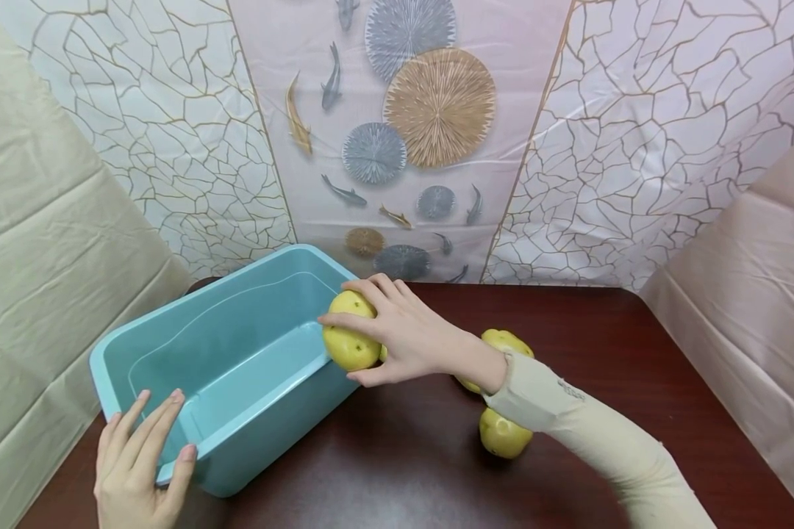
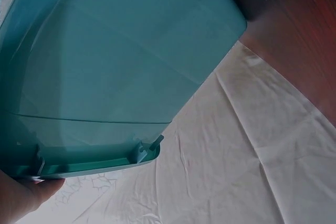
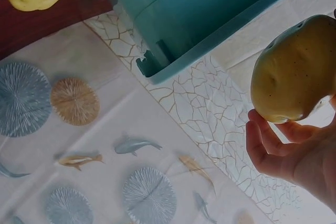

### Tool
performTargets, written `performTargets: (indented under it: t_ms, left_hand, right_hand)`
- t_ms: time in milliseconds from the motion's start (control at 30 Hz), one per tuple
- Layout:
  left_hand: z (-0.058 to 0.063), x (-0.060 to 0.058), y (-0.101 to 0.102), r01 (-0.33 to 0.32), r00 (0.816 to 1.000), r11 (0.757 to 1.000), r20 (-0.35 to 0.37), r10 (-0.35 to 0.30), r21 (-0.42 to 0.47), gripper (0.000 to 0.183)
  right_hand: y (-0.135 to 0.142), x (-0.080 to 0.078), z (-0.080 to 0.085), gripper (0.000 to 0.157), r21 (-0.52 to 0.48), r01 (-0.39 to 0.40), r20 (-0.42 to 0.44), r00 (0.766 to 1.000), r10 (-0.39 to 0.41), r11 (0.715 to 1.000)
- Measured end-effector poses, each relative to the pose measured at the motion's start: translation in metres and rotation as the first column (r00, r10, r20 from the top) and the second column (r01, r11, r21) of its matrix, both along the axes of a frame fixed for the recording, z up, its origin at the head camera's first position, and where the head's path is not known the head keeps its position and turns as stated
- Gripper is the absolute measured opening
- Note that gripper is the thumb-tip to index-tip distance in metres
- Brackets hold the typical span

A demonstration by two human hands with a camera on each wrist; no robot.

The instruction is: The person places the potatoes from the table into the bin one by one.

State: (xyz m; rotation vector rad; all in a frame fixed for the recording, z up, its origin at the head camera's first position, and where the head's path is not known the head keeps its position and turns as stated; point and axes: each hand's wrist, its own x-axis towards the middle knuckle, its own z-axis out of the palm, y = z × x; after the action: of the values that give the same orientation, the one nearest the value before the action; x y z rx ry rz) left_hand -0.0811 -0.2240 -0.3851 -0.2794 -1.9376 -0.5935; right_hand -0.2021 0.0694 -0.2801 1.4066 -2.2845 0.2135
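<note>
My right hand (image 1: 403, 330) grips a yellow potato (image 1: 349, 345) at the near right rim of a teal plastic bin (image 1: 265, 408). In the right wrist view the potato (image 3: 291, 72) shows smooth skin with small dark eyes, held by the curled fingertips (image 3: 257, 145). At the bin's near left corner, my left hand (image 1: 135, 470) holds the rim, its fingers reaching over the inside and the thumb near the outer edge. The left wrist view shows the thumb (image 2: 44, 191) against the rim; the other fingers are hidden there.
More potatoes lie on the dark red-brown table (image 1: 569, 323) to the right: one potato (image 1: 505, 433) in front, another potato (image 1: 506, 342) behind, partly covered by the right forearm. Patterned cloth (image 1: 403, 220) stands behind the table, and beige cloth (image 1: 748, 294) bounds the sides.
</note>
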Motion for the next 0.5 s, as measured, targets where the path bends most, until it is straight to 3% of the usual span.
performTargets:
  t_ms: [500]
  left_hand:
    - [-0.001,0.000,-0.002,-0.002,1.000,1.000,0.010,0.002,-0.005,0.051]
  right_hand:
    - [-0.018,-0.005,0.004,0.061,0.012,0.006,0.025,1.000,-0.007,1.000]
